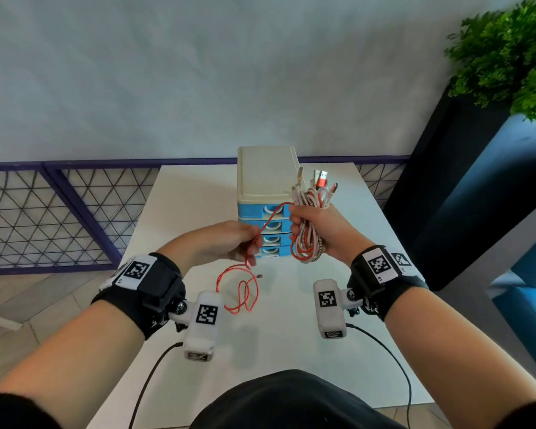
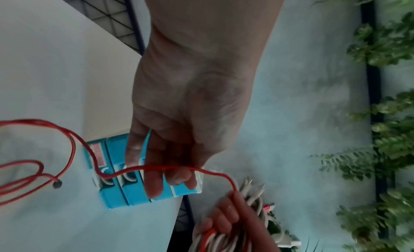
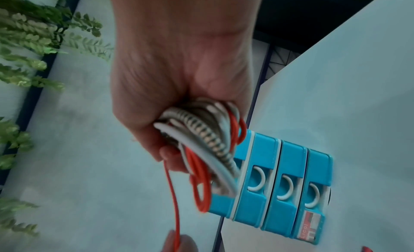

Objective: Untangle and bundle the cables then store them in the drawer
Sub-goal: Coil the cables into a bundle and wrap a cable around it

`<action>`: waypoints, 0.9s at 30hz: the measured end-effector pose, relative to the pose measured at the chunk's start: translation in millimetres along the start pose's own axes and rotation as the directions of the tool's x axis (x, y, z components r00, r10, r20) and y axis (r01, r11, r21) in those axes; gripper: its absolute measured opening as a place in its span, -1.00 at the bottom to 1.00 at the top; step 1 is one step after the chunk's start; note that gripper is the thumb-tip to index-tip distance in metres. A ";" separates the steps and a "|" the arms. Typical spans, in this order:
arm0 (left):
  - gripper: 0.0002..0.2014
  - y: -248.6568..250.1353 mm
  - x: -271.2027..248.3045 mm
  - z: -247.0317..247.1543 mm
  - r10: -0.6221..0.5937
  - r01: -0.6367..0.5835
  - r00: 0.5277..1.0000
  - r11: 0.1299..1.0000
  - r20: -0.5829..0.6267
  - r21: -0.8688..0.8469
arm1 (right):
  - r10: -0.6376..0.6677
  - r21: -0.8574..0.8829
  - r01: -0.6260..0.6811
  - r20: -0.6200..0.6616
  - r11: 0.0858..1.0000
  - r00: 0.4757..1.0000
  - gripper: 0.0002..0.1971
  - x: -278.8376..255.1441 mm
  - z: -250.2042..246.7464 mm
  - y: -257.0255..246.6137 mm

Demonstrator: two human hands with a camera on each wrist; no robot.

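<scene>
The right hand [image 1: 317,232] gripped a coiled bundle of cables [image 1: 310,218] above the table [image 1: 198,196]. The left hand [image 1: 229,243] pinched the loose red cable [image 1: 245,289] before the closed drawers [image 1: 273,226].

Bright, even daylight in the head view, soft shadows pooling on the white tabletop [image 1: 198,193] beneath the wrist cameras, and the wide lens bends the railing and smears the plant [image 1: 508,57] at the top right corner. Both wrist views run dimmer, with a bluish cast (fern leaves streaked by motion blur), and the hands sit shadowed, soft-focused.
</scene>
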State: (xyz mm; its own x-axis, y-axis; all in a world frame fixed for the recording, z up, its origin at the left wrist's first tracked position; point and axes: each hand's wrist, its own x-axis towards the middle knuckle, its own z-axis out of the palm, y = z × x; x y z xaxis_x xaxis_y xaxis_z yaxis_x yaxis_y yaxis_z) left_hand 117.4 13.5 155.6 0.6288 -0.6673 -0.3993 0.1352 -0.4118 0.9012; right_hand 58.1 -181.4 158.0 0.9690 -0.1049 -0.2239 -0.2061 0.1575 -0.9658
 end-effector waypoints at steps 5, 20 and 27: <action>-0.77 4.6 -3.8 8.4 0.069 -0.077 0.997 0.952 -0.037 -0.296 | 0.001 -0.010 -0.003 -0.130 1.000 0.992 -0.73 5.6 -1.7 5.6; -0.88 23.2 0.4 27.7 0.159 -0.153 0.982 0.987 -0.106 0.057 | 0.044 0.180 -0.113 0.349 0.977 0.936 -0.86 -7.6 26.4 3.0; -0.84 18.6 -3.7 28.7 0.123 -0.114 0.987 0.990 -0.105 0.085 | 0.003 0.071 -0.027 0.318 0.997 0.948 -0.89 -3.5 26.7 11.7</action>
State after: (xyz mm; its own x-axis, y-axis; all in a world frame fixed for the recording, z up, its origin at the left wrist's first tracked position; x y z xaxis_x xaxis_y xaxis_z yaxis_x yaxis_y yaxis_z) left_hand 95.6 -9.5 169.0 0.7175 -0.6439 -0.2655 -0.0033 -0.3843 0.9232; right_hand 56.0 -153.0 151.0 0.9615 0.2129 -0.1735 -0.2218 0.2295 -0.9477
